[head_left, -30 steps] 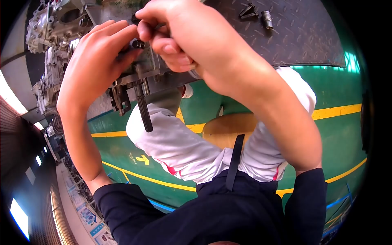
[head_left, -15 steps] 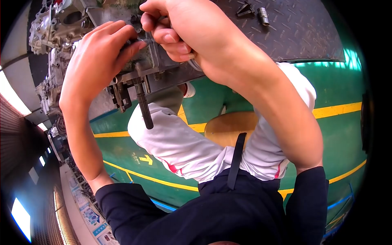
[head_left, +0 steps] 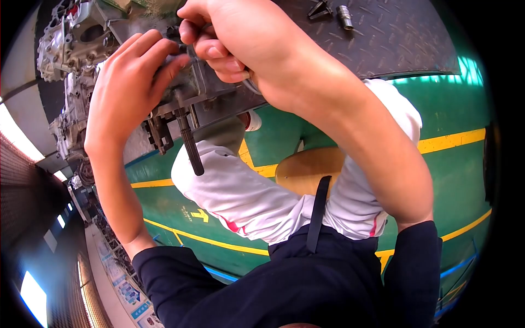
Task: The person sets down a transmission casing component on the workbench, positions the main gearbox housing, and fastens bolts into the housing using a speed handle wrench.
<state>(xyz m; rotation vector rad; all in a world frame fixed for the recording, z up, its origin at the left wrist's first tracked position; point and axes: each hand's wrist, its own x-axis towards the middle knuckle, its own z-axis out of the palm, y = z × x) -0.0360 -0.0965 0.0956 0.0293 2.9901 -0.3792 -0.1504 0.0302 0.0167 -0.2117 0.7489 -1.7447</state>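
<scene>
My left hand (head_left: 128, 87) is curled at the near side of a metal gearbox-like housing (head_left: 194, 90). Its thumb and forefinger come close together on a small dark spot; whatever they hold is hidden. My right hand (head_left: 219, 52) is closed just to the right, fingers folded in, its grip unclear. A curved grey metal piece (head_left: 251, 86) shows below the right palm, and I cannot tell whether it is held. From the housing, beneath both hands, a splined shaft (head_left: 189, 143) points down toward my knee.
A silver socket (head_left: 344, 17) and a black metal part (head_left: 320, 10) lie on the dark tread-plate bench top (head_left: 388, 41). More castings (head_left: 71, 41) stand at the left. My legs straddle a wooden stool (head_left: 309, 169) on a green floor (head_left: 454, 115).
The view has shifted slightly. My right hand sits a little further left, and my left fingers are a bit lower. Both hands stay at the housing.
</scene>
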